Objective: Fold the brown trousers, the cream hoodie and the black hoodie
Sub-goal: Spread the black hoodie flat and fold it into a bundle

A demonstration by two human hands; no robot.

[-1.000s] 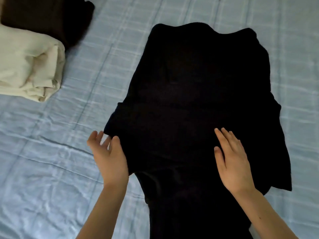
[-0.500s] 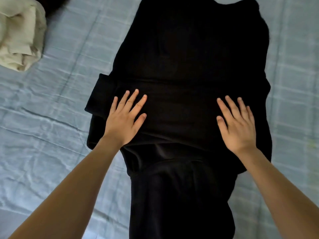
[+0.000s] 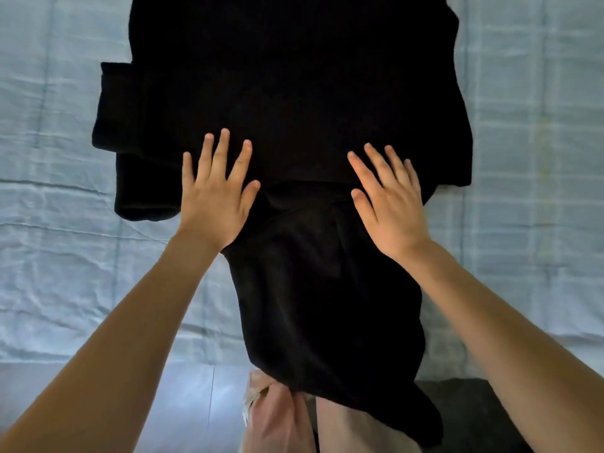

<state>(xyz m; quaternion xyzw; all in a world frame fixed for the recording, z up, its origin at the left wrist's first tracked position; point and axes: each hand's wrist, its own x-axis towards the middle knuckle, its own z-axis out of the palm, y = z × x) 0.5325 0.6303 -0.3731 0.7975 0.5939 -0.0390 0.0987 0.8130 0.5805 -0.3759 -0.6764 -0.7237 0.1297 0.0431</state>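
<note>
The black hoodie (image 3: 294, 93) lies spread on the bed, its sleeves folded in across the body. Its hood end hangs toward me over the bed's near edge. My left hand (image 3: 214, 194) lies flat with fingers spread on the hoodie, left of its middle. My right hand (image 3: 387, 201) lies flat on the cloth to the right, fingers straight. Neither hand grips the fabric. The cream hoodie and the brown trousers are out of view.
A light blue checked bedsheet (image 3: 58, 223) covers the bed on both sides of the hoodie. The bed's near edge runs across the bottom, with my legs (image 3: 277, 416) and dark floor (image 3: 470, 413) below it.
My left hand moved from the hoodie's left edge onto its middle. Both hands now lie closer together and nearer to me. The view tilted down, and the cream hoodie left the frame.
</note>
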